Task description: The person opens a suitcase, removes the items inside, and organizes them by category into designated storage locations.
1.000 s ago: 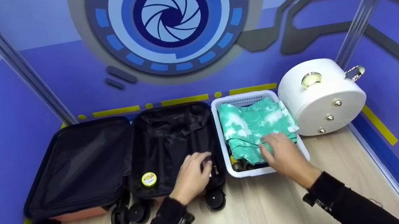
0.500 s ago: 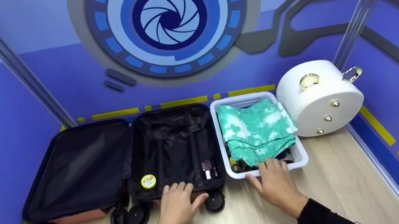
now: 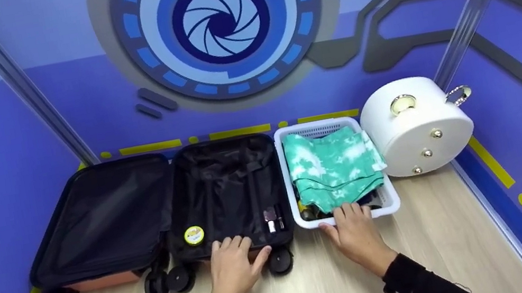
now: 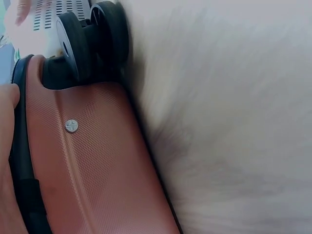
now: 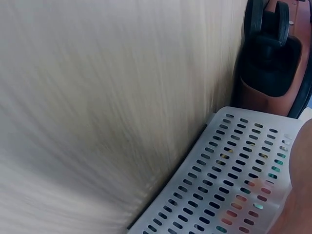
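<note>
My left hand [image 3: 233,269] rests on the near edge of the open suitcase's right half [image 3: 227,200], its fingers curled over the rim and the thumb lying along it. In the left wrist view the suitcase's salmon shell [image 4: 97,146] shows beside that hand. My right hand [image 3: 361,239] holds the near rim of a white basket [image 3: 301,224], fingertips inside. Reddish finger shapes show through the basket's slots in the right wrist view. Folded green-and-white tie-dye cloth [image 3: 334,166] fills the basket's top. A round yellow-rimmed tin [image 3: 194,235] and a small dark bottle with a pale end [image 3: 270,221] lie in the suitcase.
The suitcase's other half [image 3: 102,222], with its black lining panel, lies to the left. Black wheels [image 3: 280,261] stick out in front. A white round case [image 3: 424,126] with gold rings stands right of the basket. Purple walls enclose the back and sides.
My left hand has left the small dark bottle and come back to the suitcase's near edge. The right hand has moved from the cloth to the basket's near rim. Both barely shift over the last half second.
</note>
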A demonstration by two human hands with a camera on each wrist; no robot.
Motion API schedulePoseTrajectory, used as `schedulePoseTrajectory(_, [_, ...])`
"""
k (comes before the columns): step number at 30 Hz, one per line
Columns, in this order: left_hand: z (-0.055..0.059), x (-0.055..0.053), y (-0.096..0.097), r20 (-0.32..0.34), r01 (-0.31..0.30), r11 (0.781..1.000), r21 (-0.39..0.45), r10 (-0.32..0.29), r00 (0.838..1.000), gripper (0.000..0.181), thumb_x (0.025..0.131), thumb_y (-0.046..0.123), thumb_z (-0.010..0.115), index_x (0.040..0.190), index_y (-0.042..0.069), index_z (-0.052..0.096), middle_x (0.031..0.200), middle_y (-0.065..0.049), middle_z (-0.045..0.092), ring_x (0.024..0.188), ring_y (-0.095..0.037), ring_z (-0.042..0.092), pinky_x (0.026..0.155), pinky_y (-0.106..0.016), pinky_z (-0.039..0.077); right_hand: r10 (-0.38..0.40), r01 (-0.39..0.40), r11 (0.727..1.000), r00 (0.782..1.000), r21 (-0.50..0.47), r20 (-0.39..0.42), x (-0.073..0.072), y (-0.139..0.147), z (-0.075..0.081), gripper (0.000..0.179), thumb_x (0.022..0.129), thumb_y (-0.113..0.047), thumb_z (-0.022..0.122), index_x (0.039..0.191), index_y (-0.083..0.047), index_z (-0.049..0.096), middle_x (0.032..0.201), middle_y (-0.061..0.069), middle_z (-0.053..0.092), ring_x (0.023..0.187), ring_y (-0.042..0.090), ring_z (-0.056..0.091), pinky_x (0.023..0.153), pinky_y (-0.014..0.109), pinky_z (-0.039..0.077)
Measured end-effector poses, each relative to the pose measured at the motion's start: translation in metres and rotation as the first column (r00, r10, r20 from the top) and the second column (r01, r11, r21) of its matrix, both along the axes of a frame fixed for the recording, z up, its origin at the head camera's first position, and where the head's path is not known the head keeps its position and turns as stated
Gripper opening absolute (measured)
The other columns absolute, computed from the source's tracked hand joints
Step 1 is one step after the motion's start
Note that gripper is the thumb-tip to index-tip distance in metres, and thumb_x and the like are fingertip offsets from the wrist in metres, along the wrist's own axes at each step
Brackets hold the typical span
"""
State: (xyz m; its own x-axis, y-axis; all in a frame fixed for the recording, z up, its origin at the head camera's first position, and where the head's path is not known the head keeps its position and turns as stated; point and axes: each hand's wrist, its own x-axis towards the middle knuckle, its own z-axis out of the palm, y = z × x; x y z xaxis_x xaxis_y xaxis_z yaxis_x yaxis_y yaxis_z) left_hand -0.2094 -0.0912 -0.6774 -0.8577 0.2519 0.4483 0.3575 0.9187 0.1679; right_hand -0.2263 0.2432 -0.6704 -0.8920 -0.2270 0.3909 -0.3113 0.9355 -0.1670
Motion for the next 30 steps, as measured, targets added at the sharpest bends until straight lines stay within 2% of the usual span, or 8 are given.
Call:
schedulePoseTrajectory(8, [-0.001,0.000,0.001,0.005,-0.001,1.000,0.014,0.001,1.000,0.061,0.104,0.071,0.061,0.104,0.013,0.079,0.099,-0.006,0.079,0.095,-0.030,0.070,0.089,-0.049,0.047,0.004,-0.003,1.000,1.000,-0.013,0.027,-0.021,0.001,0.000,0.050,0.109,-0.053,0.064,0.102,-0.004,0.061,0.100,0.017,0.062,0.099,0.038,0.058,0.087,0.053,0.041])
schedulePoseTrajectory(17, [0.000,-0.002,-0.001,-0.047,0.008,0.999,0.031,-0.006,0.999,0.055,0.101,0.069,0.068,0.097,0.015,0.077,0.091,-0.005,0.077,0.090,-0.029,0.069,0.086,-0.047,0.047,0.001,0.001,0.999,0.998,-0.038,0.059,-0.046,-0.002,0.004,0.051,0.111,-0.053,0.060,0.103,-0.003,0.061,0.106,0.019,0.063,0.105,0.040,0.058,0.090,0.055,0.040])
schedulePoseTrajectory(24, [0.000,-0.002,-0.002,-0.029,-0.002,1.000,0.026,0.003,1.000,0.057,0.101,0.071,0.066,0.098,0.015,0.078,0.093,-0.004,0.078,0.092,-0.030,0.070,0.088,-0.048,0.047,-0.004,0.007,0.999,0.996,-0.034,0.092,-0.061,-0.002,0.004,0.054,0.113,-0.055,0.055,0.110,-0.003,0.063,0.113,0.020,0.065,0.111,0.040,0.059,0.095,0.056,0.040])
schedulePoseTrajectory(30, [0.001,-0.001,-0.001,-0.009,0.000,1.000,0.021,0.000,1.000,0.058,0.103,0.071,0.063,0.100,0.015,0.078,0.095,-0.004,0.078,0.094,-0.029,0.070,0.088,-0.047,0.047,-0.013,0.016,1.000,0.994,-0.024,0.110,-0.066,-0.002,0.005,0.053,0.113,-0.055,0.055,0.109,-0.003,0.063,0.115,0.021,0.066,0.113,0.041,0.060,0.098,0.058,0.041])
